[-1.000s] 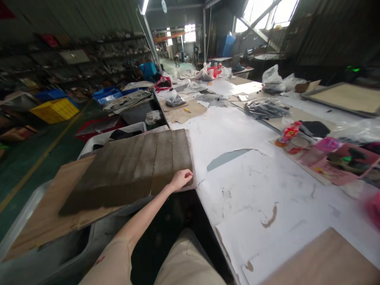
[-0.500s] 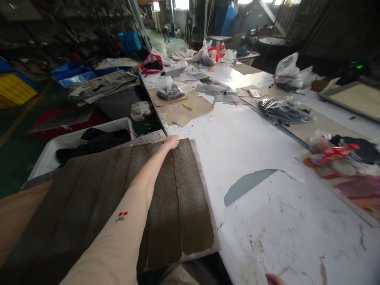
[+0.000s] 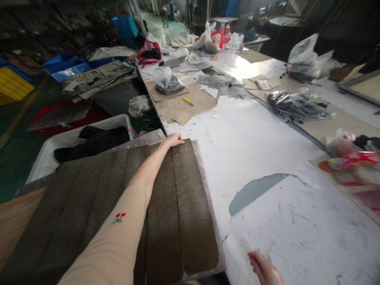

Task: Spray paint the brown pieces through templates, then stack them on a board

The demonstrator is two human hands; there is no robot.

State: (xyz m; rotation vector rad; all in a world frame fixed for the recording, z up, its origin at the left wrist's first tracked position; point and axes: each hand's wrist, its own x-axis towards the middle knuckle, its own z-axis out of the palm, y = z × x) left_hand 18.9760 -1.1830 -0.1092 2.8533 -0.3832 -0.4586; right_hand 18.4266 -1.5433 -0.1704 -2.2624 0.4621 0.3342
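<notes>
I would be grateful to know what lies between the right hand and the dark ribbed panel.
Going from the right hand, the head view shows white table covering, then the pale border along the dark ribbed panel.

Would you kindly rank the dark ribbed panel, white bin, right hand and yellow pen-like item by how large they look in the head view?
Dark ribbed panel
White bin
Right hand, partly cut off
Yellow pen-like item
</notes>
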